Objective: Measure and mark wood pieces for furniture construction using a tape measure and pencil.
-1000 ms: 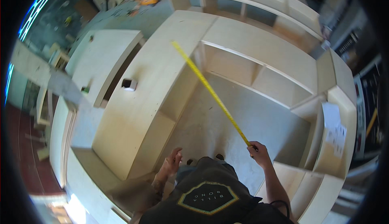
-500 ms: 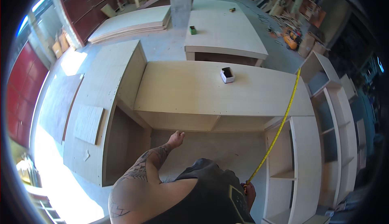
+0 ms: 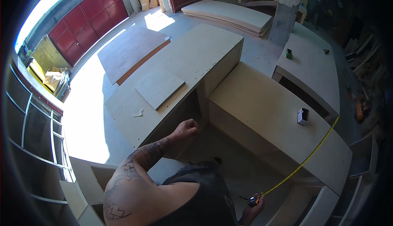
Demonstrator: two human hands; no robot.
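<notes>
In my right hand (image 3: 251,214), low in the picture, is a tape measure (image 3: 254,200) with a black and orange case. Its yellow blade (image 3: 305,161) runs out long and slightly bowed to the far right, over the pale wooden cabinet panel (image 3: 262,107). A thin dark stick-like piece shows beside the case. My left hand (image 3: 186,130) is raised with curled fingers, in front of the left cabinet's open side; whatever it may hold is hidden. That cabinet's top (image 3: 192,58) carries a loose square board (image 3: 159,88) and a white scrap (image 3: 138,112).
A small open white box (image 3: 303,116) sits on the middle panel. Open shelf units (image 3: 299,203) stand at the lower right. Behind are a long white table (image 3: 313,62) with a green box (image 3: 289,53), a concrete pillar (image 3: 285,13) and stacked sheets (image 3: 229,15).
My view has turned to the left, so the cabinets appear shifted right. My left hand has risen to beside the left cabinet. The tape measure stays in my right hand, its blade still extended.
</notes>
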